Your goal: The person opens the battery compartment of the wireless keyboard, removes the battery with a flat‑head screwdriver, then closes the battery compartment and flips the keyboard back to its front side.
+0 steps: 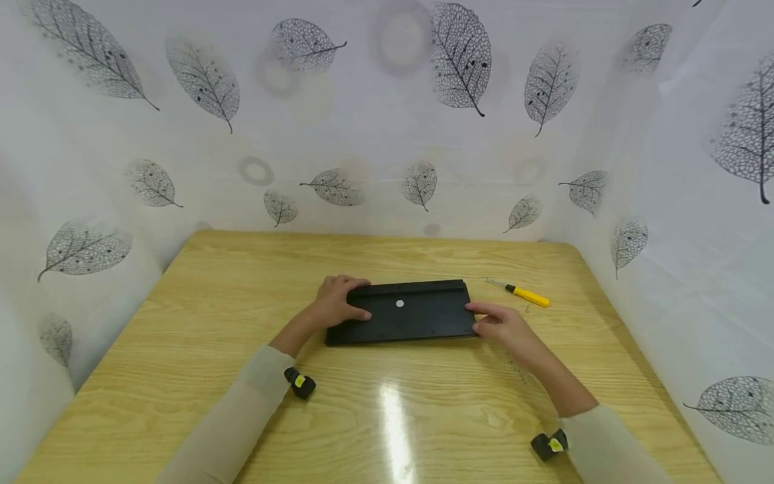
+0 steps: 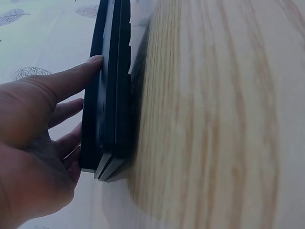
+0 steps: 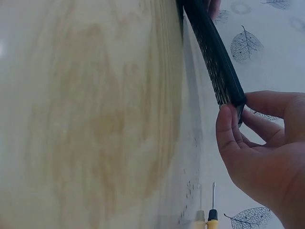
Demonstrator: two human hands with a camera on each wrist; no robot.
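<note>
A black keyboard (image 1: 417, 316) is held bottom side up over the middle of the table, a round white sticker (image 1: 400, 304) on its back. Its keys (image 3: 212, 71) face down and show from below in the right wrist view. My left hand (image 1: 335, 302) grips the left part, thumb on the back and fingers round the far edge. The left wrist view shows that thumb (image 2: 78, 76) along the keyboard's side. At the right end, my right hand (image 1: 504, 329) pinches the near corner between thumb and fingers.
A screwdriver (image 1: 529, 296) with a yellow handle lies on the wooden table (image 1: 242, 269), right of the keyboard. Small dark specks (image 1: 517, 368) are scattered near my right wrist. A white leaf-print curtain (image 1: 363, 134) encloses the back and sides.
</note>
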